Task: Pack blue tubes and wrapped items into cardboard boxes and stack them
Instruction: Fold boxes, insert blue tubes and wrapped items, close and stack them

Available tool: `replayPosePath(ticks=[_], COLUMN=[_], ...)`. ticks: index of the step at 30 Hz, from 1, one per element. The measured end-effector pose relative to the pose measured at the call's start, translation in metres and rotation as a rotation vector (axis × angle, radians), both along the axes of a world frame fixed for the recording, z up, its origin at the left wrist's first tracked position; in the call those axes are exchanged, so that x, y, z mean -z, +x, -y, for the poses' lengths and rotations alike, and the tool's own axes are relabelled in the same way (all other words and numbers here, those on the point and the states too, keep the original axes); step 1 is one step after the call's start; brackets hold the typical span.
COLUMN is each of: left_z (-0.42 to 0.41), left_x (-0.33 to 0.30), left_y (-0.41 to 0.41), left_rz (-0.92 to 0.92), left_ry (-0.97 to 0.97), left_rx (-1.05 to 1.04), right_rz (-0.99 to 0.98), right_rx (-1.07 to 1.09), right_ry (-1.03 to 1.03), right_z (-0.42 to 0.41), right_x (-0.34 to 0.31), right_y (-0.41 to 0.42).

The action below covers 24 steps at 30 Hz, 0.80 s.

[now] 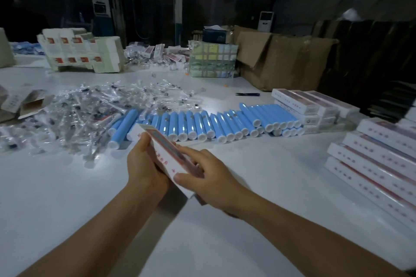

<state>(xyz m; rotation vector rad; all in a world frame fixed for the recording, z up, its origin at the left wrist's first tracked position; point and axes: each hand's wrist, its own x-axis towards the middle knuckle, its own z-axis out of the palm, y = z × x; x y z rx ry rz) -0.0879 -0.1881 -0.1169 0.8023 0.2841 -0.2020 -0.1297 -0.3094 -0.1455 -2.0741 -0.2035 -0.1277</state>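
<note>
White carton (167, 153), long axis running away and leftward, gripped by left hand (144, 164) and right hand (207, 173); stacked cartons (378, 159) lie rightward, nearer the right hand.

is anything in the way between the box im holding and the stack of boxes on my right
Nothing visible blocks it. The box sits in the grip of the left hand and right hand, and only bare table lies between it and the stack of boxes. The blue tubes lie farther back.
</note>
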Motion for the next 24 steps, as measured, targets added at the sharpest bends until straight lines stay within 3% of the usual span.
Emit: replayPosePath(ticks=[6, 15, 21, 24], left_z=[0.007, 0.005, 0.005, 0.005], left_x=[0.004, 0.032, 0.049, 0.051], left_y=[-0.009, 0.019, 0.029, 0.035], left_rz=[0.163, 0.360, 0.449, 0.433], left_ry=[0.160, 0.492, 0.639, 0.643], left_rx=[-0.010, 0.221, 0.249, 0.289], right_rz=[0.129, 0.360, 0.376, 0.214], right_rx=[0.085, 0.362, 0.877, 1.155], right_ry=[-0.209, -0.660, -0.963, -1.069], right_z=[0.016, 0.090, 0.215, 0.279], right_x=[-0.006, -0.061, -0.105, -0.107], right_y=[0.004, -0.024, -0.111, -0.150])
